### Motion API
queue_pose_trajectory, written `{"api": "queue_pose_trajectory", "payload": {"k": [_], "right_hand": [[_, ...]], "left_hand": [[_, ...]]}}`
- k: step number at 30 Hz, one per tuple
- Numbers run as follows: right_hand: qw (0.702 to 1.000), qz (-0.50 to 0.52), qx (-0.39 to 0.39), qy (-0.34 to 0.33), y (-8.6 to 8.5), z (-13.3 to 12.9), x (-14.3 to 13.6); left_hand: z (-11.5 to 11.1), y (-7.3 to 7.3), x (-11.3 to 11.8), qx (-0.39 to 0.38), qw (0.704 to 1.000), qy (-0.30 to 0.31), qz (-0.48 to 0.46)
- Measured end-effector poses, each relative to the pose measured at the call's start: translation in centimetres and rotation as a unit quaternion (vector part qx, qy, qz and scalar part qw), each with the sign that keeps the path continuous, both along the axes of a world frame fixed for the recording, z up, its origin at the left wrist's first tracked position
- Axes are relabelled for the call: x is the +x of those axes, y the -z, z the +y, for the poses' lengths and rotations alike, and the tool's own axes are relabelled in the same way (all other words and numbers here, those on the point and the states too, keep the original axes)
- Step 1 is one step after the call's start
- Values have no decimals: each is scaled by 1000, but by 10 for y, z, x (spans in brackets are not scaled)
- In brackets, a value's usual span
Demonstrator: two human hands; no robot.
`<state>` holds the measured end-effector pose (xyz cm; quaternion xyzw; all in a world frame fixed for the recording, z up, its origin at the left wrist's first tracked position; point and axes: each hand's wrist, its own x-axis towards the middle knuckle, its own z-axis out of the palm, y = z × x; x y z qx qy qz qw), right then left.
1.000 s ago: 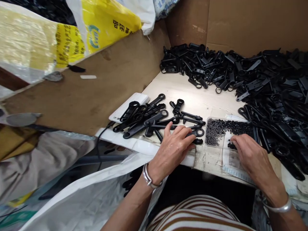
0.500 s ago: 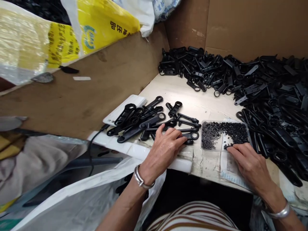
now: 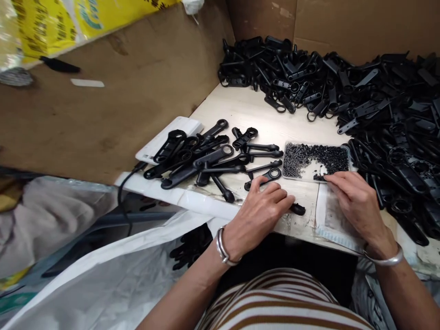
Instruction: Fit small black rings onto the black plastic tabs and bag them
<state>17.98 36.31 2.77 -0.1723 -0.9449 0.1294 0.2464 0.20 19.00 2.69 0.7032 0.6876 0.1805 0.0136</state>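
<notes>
My left hand (image 3: 263, 208) is closed over a black plastic arm part (image 3: 297, 209) at the table's front edge; its rounded end sticks out past my fingers and the rest is hidden. Just beyond lie several loose black ring-ended plastic arms (image 3: 213, 161). My right hand (image 3: 359, 199) pinches at the near rim of a shallow clear box (image 3: 311, 167), beside a few small black pieces (image 3: 318, 177). What sits between those fingertips is too small to make out. Tiny metallic pieces (image 3: 292, 160) fill the box's left side, small black ones (image 3: 335, 156) its right.
A large heap of black plastic parts (image 3: 364, 101) covers the back and right of the table. At the left is a white flat device (image 3: 165, 137) with a black cable. Cardboard walls (image 3: 137, 82) enclose the table. An open white bag (image 3: 113, 270) hangs below the front edge.
My left hand has moved right, away from the loose arms, with the black arm part under it. My right hand stays at the box's near rim. The camera view has shifted.
</notes>
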Motion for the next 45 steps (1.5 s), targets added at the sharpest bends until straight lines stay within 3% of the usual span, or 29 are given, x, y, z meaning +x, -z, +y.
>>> {"api": "queue_pose_trajectory", "payload": {"k": [4,8,13,19,23,28,30,33,37,41,45], "right_hand": [[991,52,-118,28,-6,-9,22],[971,77,-209,81,-2,-22,37],[925,100,-327,166,9,-31,39],[875,130,-435,168,8,-27,32],[893,119,-403,160,5,-24,25],[923,114,-341,135,2,-22,19],[928,115,-327,137,1,-22,18],[934,112,-312,134,1,-21,18],[946,110,-284,114,3,-22,17],[951,114,-268,104,2,-22,19],[942,118,-297,105,-1,-20,21]], "left_hand": [[-4,-2,-2,-29,999,-15,-34],[-1,-2,-4,-60,996,2,-61],[11,1,9,-16,999,0,-36],[11,4,13,-21,997,17,-71],[10,6,15,-6,998,-40,-47],[12,-2,2,-14,994,5,-107],[18,-10,-9,2,995,-12,-100],[38,-24,-22,-3,999,-44,-16],[79,-36,-23,-84,995,-8,61],[107,-34,-16,-147,984,28,100],[114,-27,-16,-177,980,40,85]]}}
